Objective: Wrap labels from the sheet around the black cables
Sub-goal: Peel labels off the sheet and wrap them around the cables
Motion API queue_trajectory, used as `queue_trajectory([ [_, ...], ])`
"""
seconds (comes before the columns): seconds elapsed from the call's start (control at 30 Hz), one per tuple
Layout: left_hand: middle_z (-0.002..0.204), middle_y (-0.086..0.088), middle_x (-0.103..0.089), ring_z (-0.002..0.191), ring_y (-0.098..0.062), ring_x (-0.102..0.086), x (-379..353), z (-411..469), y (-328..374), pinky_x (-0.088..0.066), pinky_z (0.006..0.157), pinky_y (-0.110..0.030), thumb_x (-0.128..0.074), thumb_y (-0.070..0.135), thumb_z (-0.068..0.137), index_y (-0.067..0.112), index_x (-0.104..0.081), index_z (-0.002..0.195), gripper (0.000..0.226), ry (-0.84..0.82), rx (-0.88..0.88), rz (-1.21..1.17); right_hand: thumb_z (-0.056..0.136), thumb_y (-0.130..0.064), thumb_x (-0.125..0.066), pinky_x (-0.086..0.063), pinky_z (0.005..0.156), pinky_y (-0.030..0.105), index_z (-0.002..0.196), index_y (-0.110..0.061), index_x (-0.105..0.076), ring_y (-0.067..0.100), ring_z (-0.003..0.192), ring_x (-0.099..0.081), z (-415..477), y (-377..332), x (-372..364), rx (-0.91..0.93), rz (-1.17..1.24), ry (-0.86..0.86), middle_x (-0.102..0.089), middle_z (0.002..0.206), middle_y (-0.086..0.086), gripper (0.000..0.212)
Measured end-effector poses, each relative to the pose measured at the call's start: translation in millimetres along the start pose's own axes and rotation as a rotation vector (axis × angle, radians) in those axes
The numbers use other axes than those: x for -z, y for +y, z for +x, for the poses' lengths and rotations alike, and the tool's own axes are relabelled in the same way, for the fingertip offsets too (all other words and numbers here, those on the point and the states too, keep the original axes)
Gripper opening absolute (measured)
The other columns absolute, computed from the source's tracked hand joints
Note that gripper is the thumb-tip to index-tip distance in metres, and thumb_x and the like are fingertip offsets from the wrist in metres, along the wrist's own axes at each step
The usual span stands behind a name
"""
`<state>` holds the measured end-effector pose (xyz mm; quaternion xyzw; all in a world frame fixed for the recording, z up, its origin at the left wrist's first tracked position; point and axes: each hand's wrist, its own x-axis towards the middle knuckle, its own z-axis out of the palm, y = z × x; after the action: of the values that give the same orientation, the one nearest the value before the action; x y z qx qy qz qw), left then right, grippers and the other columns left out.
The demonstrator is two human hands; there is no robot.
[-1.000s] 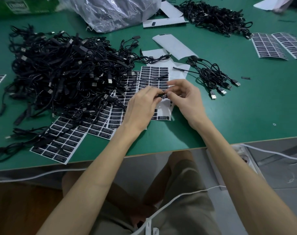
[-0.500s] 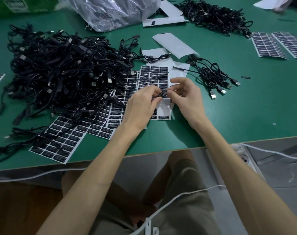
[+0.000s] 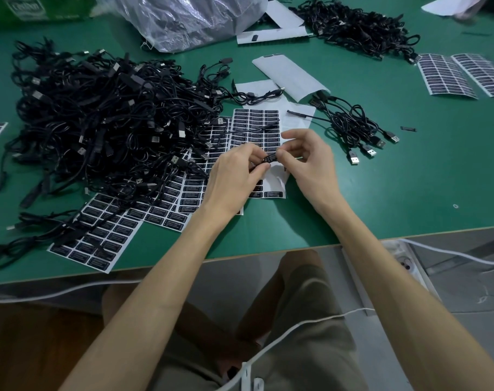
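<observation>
Green matting covers our tabletop (image 3: 381,193), smooth and dull, and near its front edge we work with both hands raised just above a label sheet (image 3: 257,128). Our left hand (image 3: 234,176) and right hand (image 3: 307,162) meet fingertip to fingertip, each grip pinched on the same small black label (image 3: 269,159), which appears to be folding around a thin black cable (image 3: 251,129) that trails away across the sheet toward the far side. How much of the label is already pressed down we cannot tell, since our fingers cover most of it. We judge the risks to be small ones: the glossy sticker could fold onto itself crooked if the two ends do not meet square, or it could catch a fingertip and lift off the thin, round, rubbery cord. A tug on the cable might also drag the white backing paper, which is light and already curling at its lower corner. Toward the left edge lies a big tangled heap of cables (image 3: 99,122), matte black with silvery USB plugs; a small bundle (image 3: 350,125) lies to the right of the sheet, apparently finished. More label sheets (image 3: 99,235), with black rectangles in neat rows, fan out toward the front left corner, and a crinkled clear plastic bag (image 3: 189,18) sits at the far edge.
</observation>
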<state>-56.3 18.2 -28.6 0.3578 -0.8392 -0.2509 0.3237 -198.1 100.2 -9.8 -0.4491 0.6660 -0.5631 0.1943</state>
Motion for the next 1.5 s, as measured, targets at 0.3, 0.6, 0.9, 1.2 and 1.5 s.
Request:
queue_trajectory([
  [0.3,0.093,0.009,-0.071,0.086,-0.010,-0.066,0.8,0.2,1.4,-0.057,0.085,-0.037,-0.074,0.025,0.093,0.018,-0.072,0.107,0.015,-0.006,0.006,-0.005,0.093,-0.003,-0.071,-0.053,0.080,0.028,0.117,-0.007,-0.066,0.009,0.084,-0.064,1.1,1.7,-1.0,0.031,-0.038,0.003,-0.067,0.085,-0.009,0.025],
  [0.6,0.094,0.007,-0.071,0.086,-0.012,-0.065,0.8,-0.6,2.3,-0.056,0.084,-0.039,-0.074,0.024,0.094,0.016,-0.072,0.107,0.016,-0.009,-0.024,0.005,0.093,-0.005,-0.072,-0.055,0.080,0.033,0.116,-0.010,-0.066,0.008,0.084,-0.065,0.6,1.1,-0.8,0.032,-0.054,0.006,-0.068,0.086,-0.009,0.024],
  [0.9,0.095,0.005,-0.071,0.087,-0.015,-0.066,0.9,-1.8,3.4,-0.056,0.085,-0.041,-0.074,0.025,0.094,0.016,-0.071,0.107,0.016,-0.005,-0.039,0.012,0.093,-0.006,-0.073,-0.053,0.079,0.022,0.115,-0.008,-0.067,0.007,0.083,-0.065,1.1,2.4,-1.6,0.044,-0.068,0.009,-0.068,0.087,-0.007,0.023],
  [1.2,0.097,0.004,-0.072,0.090,-0.013,-0.066,0.3,-2.7,3.2,-0.056,0.085,-0.040,-0.073,0.027,0.096,0.016,-0.070,0.108,0.017,-0.006,-0.057,0.031,0.093,-0.006,-0.072,-0.052,0.077,0.021,0.115,-0.009,-0.067,0.008,0.084,-0.065,2.1,3.6,-1.4,0.039,-0.071,0.009,-0.068,0.087,-0.006,0.023],
  [1.5,0.097,0.003,-0.071,0.089,-0.016,-0.065,1.4,-3.6,4.7,-0.055,0.086,-0.042,-0.072,0.027,0.096,0.015,-0.070,0.107,0.016,-0.002,-0.077,0.048,0.092,-0.003,-0.072,-0.051,0.078,0.020,0.115,-0.006,-0.067,0.007,0.082,-0.064,1.8,2.7,-1.5,0.027,-0.075,0.009,-0.069,0.088,-0.004,0.023],
])
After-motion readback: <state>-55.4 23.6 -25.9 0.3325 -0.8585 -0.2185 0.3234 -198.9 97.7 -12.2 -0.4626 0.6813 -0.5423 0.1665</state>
